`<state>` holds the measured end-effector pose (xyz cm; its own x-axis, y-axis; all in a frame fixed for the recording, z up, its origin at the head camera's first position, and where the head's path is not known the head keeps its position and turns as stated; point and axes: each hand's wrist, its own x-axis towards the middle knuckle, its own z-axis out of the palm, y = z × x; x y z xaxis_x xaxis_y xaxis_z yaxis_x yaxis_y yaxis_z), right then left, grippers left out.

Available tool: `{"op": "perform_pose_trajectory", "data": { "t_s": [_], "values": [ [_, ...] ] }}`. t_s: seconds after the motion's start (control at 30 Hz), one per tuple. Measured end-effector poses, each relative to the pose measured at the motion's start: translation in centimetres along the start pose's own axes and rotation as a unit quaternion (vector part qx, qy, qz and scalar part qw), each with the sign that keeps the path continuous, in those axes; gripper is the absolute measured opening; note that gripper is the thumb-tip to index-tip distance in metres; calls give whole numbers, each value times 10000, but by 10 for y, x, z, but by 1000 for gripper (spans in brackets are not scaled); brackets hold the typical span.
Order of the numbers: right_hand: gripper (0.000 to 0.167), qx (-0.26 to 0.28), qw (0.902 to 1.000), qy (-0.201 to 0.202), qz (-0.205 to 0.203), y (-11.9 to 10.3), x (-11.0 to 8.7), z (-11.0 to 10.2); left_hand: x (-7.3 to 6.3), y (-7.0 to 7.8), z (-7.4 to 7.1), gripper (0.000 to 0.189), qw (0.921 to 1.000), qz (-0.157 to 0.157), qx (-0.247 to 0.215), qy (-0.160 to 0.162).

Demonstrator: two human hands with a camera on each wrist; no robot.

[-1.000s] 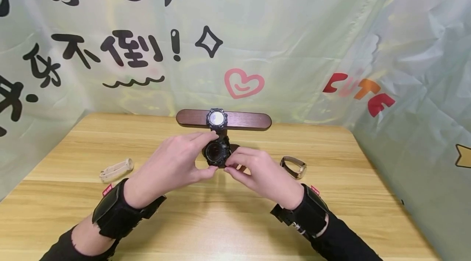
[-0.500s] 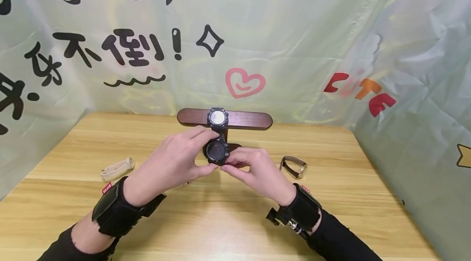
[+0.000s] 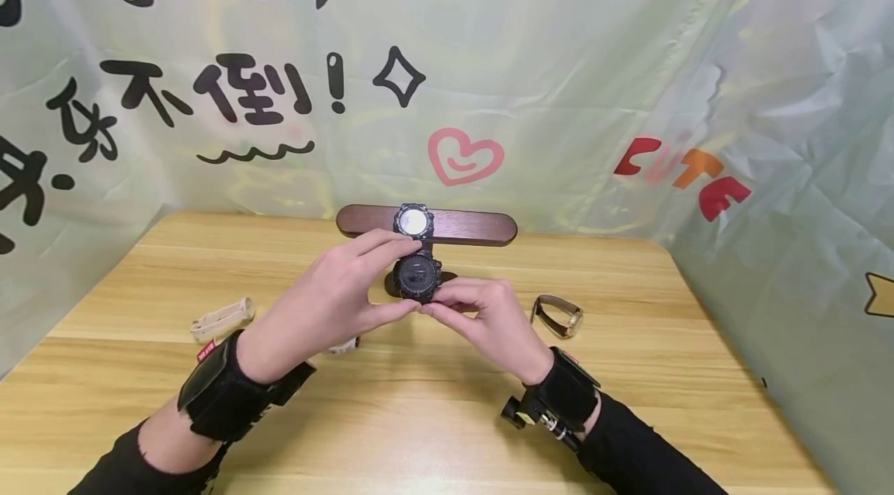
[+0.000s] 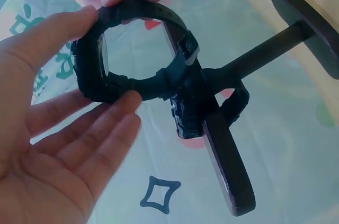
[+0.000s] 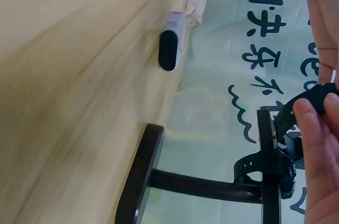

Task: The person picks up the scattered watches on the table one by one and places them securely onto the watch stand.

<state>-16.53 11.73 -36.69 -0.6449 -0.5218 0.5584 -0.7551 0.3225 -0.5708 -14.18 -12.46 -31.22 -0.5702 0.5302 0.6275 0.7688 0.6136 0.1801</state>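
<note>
A black sports watch point(image 3: 417, 276) is held up in front of a dark wooden T-shaped stand point(image 3: 475, 228). My left hand point(image 3: 342, 285) grips its case between thumb and fingers. From the other side, my right hand point(image 3: 489, 316) pinches the strap by the lower edge. The strap forms a loop in the left wrist view, where the case point(image 4: 90, 68) faces my left palm. A second black watch point(image 3: 414, 221) is wrapped round the stand's bar, left of its middle. The right fingertips point(image 5: 303, 108) show on the strap in the right wrist view.
A beige watch point(image 3: 223, 320) lies at the left of the wooden table point(image 3: 419, 417). To the right lies a watch with a dark strap point(image 3: 557, 316). A white band with a black face point(image 5: 168, 49) is partly hidden behind my left hand in the head view. Printed cloth hangs behind.
The held watch has risen slightly toward the bar and its face has turned more upright. My right hand has shifted a little left and its wrist has rotated. More of the white band shows.
</note>
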Motion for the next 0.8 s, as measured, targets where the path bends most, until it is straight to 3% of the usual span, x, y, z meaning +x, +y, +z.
{"op": "perform_pose_trajectory", "data": {
  "t_s": [0.43, 0.8],
  "values": [
    [12, -82, 9995, 295, -115, 3, -2, -1, 1, -7, -4, 69, 9994, 188, -214, 202],
    [12, -104, 9974, 698, -148, 6, -3, -8, 0, -15, -16, 62, 9984, -92, -421, 375]
  ]
}}
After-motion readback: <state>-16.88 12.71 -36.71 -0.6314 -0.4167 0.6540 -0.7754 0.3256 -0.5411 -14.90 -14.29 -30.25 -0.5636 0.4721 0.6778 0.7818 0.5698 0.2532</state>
